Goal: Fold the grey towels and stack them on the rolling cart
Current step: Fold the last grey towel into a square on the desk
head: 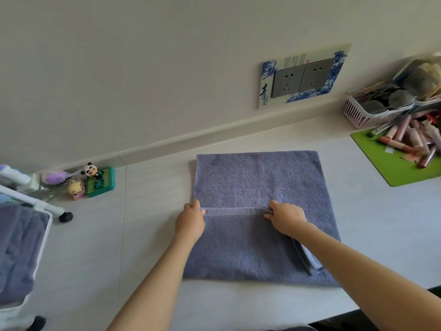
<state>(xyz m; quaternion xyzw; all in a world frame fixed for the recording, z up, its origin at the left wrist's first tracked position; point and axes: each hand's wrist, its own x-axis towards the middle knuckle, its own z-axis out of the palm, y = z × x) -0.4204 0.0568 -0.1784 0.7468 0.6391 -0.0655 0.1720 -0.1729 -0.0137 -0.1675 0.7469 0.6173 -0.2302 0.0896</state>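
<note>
Both my hands, left [190,219] and right [285,217], pinch the towel [260,182] hem. Uneven pulling toward twelve o'clock could skew the fold; cart [35,235] waits at nine.

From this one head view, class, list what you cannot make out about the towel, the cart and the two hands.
- Grey towel: the right forearm covers its near right part.
- Rolling cart: cut off by the left edge; the number of towels inside cannot be counted.
- Left hand and right hand: the fingertips curl over the folded edge, so the grip underneath is hidden.
- Pink basket: contents blurred.
</note>
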